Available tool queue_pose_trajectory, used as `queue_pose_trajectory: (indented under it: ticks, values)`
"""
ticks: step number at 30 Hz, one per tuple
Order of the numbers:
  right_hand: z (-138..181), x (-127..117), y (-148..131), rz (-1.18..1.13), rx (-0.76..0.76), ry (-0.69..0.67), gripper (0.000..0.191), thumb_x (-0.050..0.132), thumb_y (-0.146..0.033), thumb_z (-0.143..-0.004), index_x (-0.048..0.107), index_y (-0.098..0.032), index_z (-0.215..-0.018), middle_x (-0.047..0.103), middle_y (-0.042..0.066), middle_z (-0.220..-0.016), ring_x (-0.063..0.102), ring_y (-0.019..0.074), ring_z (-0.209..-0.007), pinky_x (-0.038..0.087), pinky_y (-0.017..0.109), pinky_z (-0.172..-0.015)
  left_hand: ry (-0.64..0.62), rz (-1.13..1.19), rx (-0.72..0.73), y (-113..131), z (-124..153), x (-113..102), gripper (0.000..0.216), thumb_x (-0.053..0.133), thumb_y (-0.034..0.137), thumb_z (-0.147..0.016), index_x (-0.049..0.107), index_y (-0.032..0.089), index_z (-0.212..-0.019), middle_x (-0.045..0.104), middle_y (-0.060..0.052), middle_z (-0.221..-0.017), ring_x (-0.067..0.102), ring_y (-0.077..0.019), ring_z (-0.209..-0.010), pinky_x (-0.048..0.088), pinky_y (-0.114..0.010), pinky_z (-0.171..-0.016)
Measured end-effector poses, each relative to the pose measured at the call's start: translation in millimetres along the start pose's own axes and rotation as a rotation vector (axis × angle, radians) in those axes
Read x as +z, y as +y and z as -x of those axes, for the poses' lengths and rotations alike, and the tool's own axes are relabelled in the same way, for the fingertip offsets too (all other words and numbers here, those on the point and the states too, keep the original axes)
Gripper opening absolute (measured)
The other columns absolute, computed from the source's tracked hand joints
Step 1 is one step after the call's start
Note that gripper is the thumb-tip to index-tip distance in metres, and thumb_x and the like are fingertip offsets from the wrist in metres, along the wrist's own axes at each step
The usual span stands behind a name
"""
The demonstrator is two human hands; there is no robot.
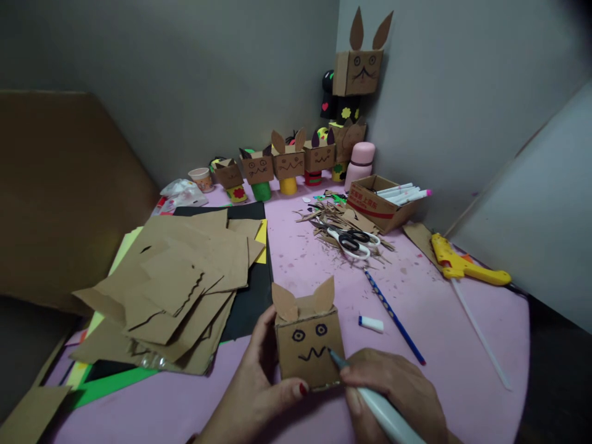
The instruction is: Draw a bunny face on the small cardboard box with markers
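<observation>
A small cardboard box with two pointed ears faces me near the table's front. Two ringed eyes and a zigzag mouth are drawn on it in dark ink. My left hand grips the box from its left side, thumb with red nail at the lower front edge. In my right hand is a white marker, its tip at the right end of the mouth line. The marker's white and blue cap lies on the table to the right of the box.
Cardboard sheets are heaped at left. Scissors lie on cardboard scraps; a blue pencil and a yellow glue gun are at right. A box of markers, a pink bottle and several cardboard animal figures stand behind.
</observation>
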State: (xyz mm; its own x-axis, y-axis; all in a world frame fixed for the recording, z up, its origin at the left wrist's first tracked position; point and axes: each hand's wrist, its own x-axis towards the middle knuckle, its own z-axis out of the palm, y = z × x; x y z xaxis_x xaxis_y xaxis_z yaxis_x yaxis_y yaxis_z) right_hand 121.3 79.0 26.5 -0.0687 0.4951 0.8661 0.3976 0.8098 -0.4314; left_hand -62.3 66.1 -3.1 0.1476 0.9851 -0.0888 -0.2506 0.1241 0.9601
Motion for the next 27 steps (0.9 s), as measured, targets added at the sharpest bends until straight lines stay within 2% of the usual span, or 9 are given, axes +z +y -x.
queue_pose_trajectory:
  ticks: [3, 7, 10, 13, 17, 27]
  values:
    - [1.3, 4.0, -1.0, -0.035, -0.010, -0.017, 0.015, 0.051, -0.006, -0.078, 0.058, -0.019, -0.076, 0.066, -0.003, -0.054, 0.064, 0.0089, -0.044, 0.052, 0.017, -0.048, 0.003, -0.017, 0.002, 0.6, 0.1, 0.4, 0.096, 0.085, 0.045, -0.059, 0.035, 0.035, -0.140, 0.049, -0.010, -0.145, 0.040, -0.0346, -0.135, 0.031, -0.048, -0.110]
    - [7.8, 12.7, -1.4, -0.033, -0.030, 0.051, 0.019, 0.050, -0.011, -0.083, 0.057, -0.019, -0.067, 0.062, -0.004, -0.048, 0.058, 0.0070, -0.038, 0.048, 0.017, -0.044, -0.001, -0.054, 0.008, 0.2, 0.3, -0.1, 0.100, 0.085, 0.046, -0.058, 0.032, 0.034, -0.141, 0.048, -0.010, -0.146, 0.039, -0.0337, -0.136, 0.031, -0.047, -0.111]
    - [12.1, 15.8, -0.8, -0.030, -0.048, -0.016, 0.017, 0.051, -0.010, -0.082, 0.059, -0.018, -0.070, 0.064, -0.003, -0.051, 0.061, 0.0077, -0.041, 0.049, 0.018, -0.047, -0.008, -0.069, 0.002, -0.4, 0.5, -0.2, 0.100, 0.085, 0.048, -0.057, 0.032, 0.033, -0.140, 0.047, -0.011, -0.147, 0.039, -0.0342, -0.136, 0.030, -0.048, -0.111]
    - [12.3, 14.7, 0.0, -0.026, -0.036, 0.030, 0.016, 0.050, -0.010, -0.080, 0.059, -0.019, -0.070, 0.063, -0.003, -0.051, 0.060, 0.0081, -0.041, 0.049, 0.018, -0.046, -0.002, -0.060, -0.004, -0.1, 1.1, 1.2, 0.101, 0.085, 0.048, -0.056, 0.031, 0.032, -0.140, 0.047, -0.013, -0.147, 0.040, -0.0354, -0.135, 0.031, -0.050, -0.111]
    - [6.5, 9.8, 0.4, -0.029, -0.082, -0.080, 0.016, 0.048, -0.007, -0.079, 0.059, -0.017, -0.075, 0.064, -0.002, -0.053, 0.061, 0.0089, -0.042, 0.051, 0.018, -0.045, -0.007, -0.053, -0.002, 1.5, 1.8, 3.4, 0.101, 0.085, 0.049, -0.056, 0.031, 0.031, -0.139, 0.048, -0.014, -0.146, 0.041, -0.0363, -0.134, 0.031, -0.052, -0.110]
    - [5.9, 11.8, -0.1, 0.003, -0.073, -0.062, 0.017, 0.047, -0.008, -0.080, 0.058, -0.019, -0.073, 0.063, -0.003, -0.050, 0.059, 0.0094, -0.039, 0.050, 0.019, -0.042, -0.016, -0.081, 0.007, 3.0, 0.6, 2.5, 0.099, 0.084, 0.050, -0.057, 0.032, 0.031, -0.139, 0.048, -0.014, -0.145, 0.042, -0.0370, -0.134, 0.031, -0.053, -0.110]
